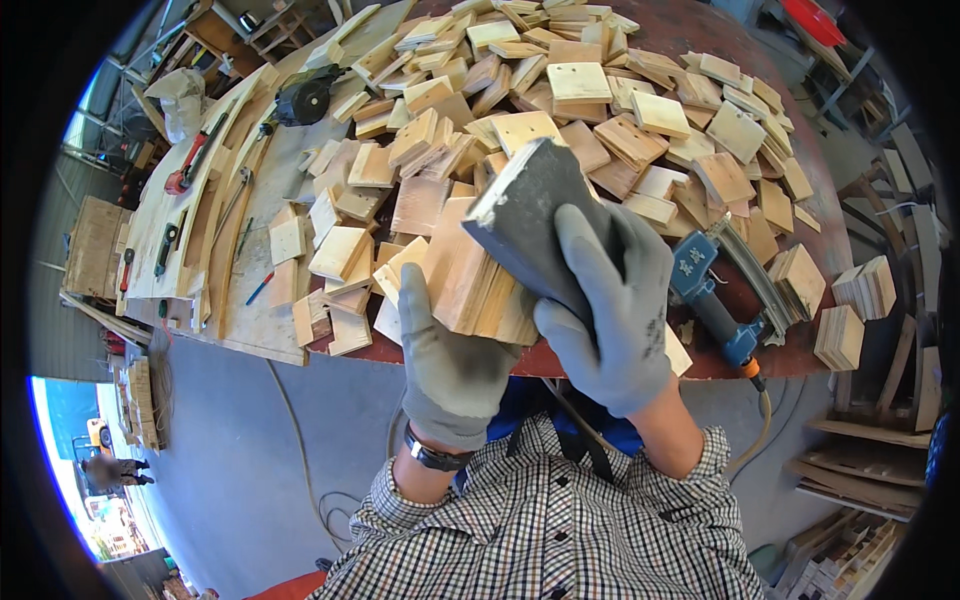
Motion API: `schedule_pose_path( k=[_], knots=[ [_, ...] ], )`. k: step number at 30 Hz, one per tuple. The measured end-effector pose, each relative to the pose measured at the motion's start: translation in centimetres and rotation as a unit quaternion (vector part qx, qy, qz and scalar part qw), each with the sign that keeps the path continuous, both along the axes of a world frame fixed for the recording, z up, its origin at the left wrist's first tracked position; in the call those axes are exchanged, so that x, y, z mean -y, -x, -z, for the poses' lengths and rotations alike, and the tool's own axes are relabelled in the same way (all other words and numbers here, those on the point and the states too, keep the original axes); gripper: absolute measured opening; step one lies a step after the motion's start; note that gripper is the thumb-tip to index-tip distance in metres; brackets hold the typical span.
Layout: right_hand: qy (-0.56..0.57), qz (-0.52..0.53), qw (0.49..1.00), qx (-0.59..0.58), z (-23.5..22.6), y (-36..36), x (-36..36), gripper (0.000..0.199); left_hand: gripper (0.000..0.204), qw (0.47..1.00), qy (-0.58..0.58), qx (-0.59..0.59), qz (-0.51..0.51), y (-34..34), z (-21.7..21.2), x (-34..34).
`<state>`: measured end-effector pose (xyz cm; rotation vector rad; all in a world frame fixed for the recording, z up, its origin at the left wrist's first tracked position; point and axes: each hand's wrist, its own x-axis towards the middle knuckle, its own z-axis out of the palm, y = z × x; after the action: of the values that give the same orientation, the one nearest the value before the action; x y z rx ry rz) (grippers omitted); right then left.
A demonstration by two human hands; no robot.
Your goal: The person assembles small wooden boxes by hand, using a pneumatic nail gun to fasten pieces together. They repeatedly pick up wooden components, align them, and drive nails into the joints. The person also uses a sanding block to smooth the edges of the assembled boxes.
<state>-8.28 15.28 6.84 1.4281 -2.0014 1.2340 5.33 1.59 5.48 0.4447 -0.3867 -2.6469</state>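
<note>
A bench (760, 350) heaped with wood squares (600, 130); left hand (447, 365) fingers clasp a stacked bundle of wood pieces (470, 285), right hand (612, 310) fingers grip a grey sanding block (530, 215) against it.

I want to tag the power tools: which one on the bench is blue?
The blue tool at the bench's near edge, right of the right hand. The other one, far left, is black and round.
</note>
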Motion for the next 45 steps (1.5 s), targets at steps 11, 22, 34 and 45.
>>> schedule_pose_path(
  k=[11, 22, 34, 45],
  knots=[
    [-0.085, -0.069, 0.993, 0.034, -2.3, -0.1, -2.9, 0.068, 0.064, 0.997, -0.006, 0.0, 0.076, -2.3, 0.5, 2.0],
    [-0.1, 0.028, 0.995, 0.007, -1.0, 3.4, -0.3, 0.058, 0.055, 0.999, 0.006, -0.018, 0.031, -2.1, 1.2, 0.8],
    [-0.091, -0.028, 0.994, 0.056, -1.1, 1.7, 0.3, 0.051, 0.061, 0.997, -0.022, -0.051, 0.049, -3.4, 3.1, 2.5],
    [-0.041, -0.124, 0.99, 0.051, -1.0, 3.6, 0.6, 0.062, 0.067, 0.988, -0.064, -0.115, 0.076, -2.1, 1.5, 1.5]
  ],
)
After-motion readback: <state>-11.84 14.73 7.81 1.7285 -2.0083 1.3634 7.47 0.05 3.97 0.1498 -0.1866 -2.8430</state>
